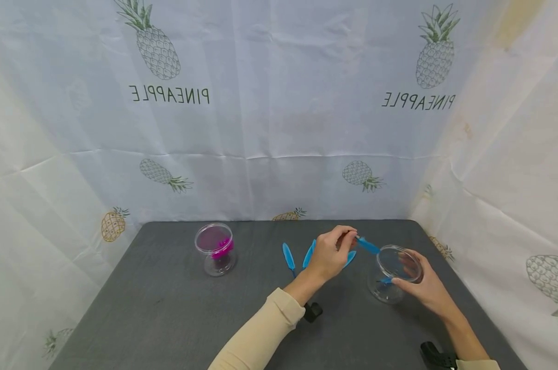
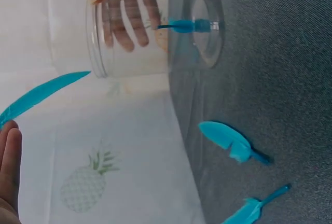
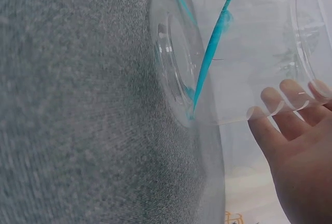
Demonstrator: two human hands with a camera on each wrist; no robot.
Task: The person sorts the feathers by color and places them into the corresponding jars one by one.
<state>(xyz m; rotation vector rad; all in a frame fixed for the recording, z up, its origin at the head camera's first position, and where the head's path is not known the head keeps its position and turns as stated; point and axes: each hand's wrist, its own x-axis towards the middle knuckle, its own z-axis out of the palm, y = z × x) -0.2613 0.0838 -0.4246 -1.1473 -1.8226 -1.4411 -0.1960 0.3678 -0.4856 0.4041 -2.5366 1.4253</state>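
Observation:
My left hand (image 1: 331, 253) pinches a blue feather (image 1: 368, 245) by one end, its other end reaching to the rim of a clear jar (image 1: 386, 295). That jar stands upright on the table, and my right hand (image 1: 424, 285) grips it around the upper side, fingers behind the wall. Inside the jar lies a blue feather (image 2: 181, 26), also visible through the wall in the right wrist view. Below and beside my left forearm, more blue feathers (image 1: 288, 256) lie on the table, partly hidden by the hand; the left wrist view shows two of them, one a short feather (image 2: 225, 138).
A second clear jar (image 1: 213, 268) with a magenta feather (image 1: 222, 248) inside stands at the back left of the dark grey table (image 1: 168, 313). A white cloth (image 1: 279, 123) with pineapple prints hangs behind the table and along both sides.

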